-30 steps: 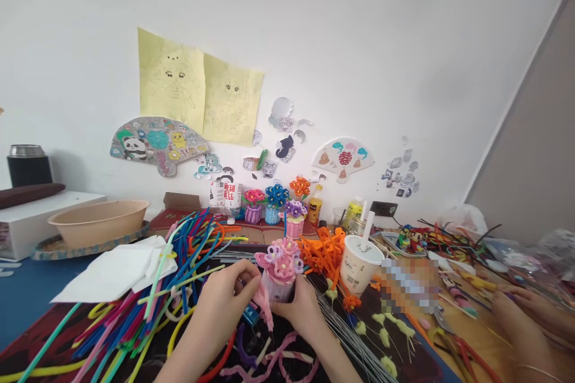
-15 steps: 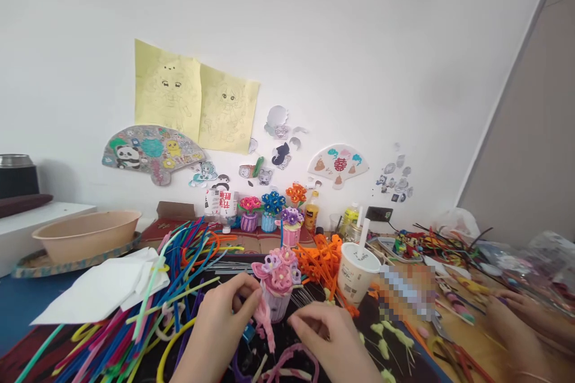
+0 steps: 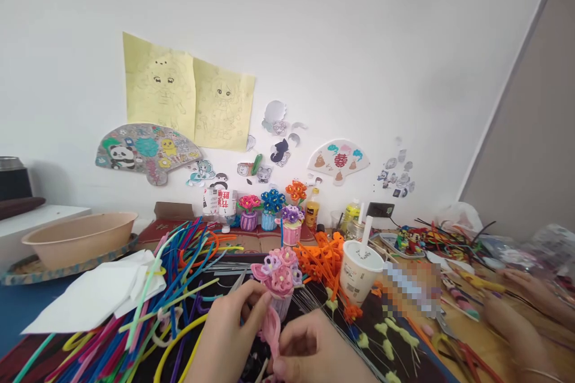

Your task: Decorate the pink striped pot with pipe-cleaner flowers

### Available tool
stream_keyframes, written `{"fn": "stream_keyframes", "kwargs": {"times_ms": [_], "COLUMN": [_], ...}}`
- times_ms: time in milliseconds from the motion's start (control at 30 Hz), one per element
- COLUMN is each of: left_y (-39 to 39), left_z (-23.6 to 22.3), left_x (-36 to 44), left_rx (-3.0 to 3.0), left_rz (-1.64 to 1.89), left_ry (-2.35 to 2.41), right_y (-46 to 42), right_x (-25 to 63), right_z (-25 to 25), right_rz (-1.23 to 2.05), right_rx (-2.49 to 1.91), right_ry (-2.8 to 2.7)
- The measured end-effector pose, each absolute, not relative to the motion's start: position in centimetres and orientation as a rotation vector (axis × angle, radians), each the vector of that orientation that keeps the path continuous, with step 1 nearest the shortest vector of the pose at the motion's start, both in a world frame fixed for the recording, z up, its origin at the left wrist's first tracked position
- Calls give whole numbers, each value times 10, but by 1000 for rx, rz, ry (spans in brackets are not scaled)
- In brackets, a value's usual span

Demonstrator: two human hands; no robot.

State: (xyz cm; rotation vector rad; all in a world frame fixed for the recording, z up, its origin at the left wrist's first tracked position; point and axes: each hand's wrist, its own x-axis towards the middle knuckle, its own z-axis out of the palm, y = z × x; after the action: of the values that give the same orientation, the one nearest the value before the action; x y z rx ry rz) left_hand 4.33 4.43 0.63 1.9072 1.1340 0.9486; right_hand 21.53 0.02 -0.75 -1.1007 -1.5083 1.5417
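A small pink pipe-cleaner flower pot [image 3: 280, 278] with pink and lilac blooms stands at the table's near middle. My left hand [image 3: 227, 335] is closed beside its left side, fingers touching the pot. My right hand [image 3: 309, 350] is closed just below it, pinching a pink pipe cleaner [image 3: 271, 329] that hangs from the pot. A heap of coloured pipe cleaners [image 3: 148, 305] lies to the left.
A paper cup with a straw [image 3: 358, 272] stands right of the pot, beside orange pipe-cleaner pieces [image 3: 321, 254]. Finished flower pots [image 3: 269, 209] line the wall. A beige bowl [image 3: 76, 239] and white paper [image 3: 94, 293] lie left. Another person's hands [image 3: 516, 305] work at the right.
My right hand left the pot's side, dropped toward me and closed on the hanging pink pipe cleaner. My left hand stayed at the pot. The view shifted slightly.
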Motion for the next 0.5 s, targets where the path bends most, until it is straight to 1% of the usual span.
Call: {"fn": "stream_keyframes", "kwargs": {"times_ms": [100, 167, 233, 300, 500], "left_y": [45, 45, 45, 45, 54], "left_z": [4, 0, -6, -14, -36], "left_x": [41, 39, 40, 44, 62], "left_rx": [2011, 2125, 2206, 2243, 2232], "left_rz": [734, 510, 361, 338, 483], "left_ry": [1336, 1508, 1606, 1643, 1703], "right_y": [-2, -4, -7, -9, -9], "right_x": [226, 234, 241, 245, 251], "right_z": [-16, -24, -30, -34, -40], "right_rz": [1647, 1618, 1540, 1473, 1392], "right_rx": [-1076, -1070, -1072, -1086, -1095], "right_ry": [-1466, -1422, -1367, -1315, -1306]}}
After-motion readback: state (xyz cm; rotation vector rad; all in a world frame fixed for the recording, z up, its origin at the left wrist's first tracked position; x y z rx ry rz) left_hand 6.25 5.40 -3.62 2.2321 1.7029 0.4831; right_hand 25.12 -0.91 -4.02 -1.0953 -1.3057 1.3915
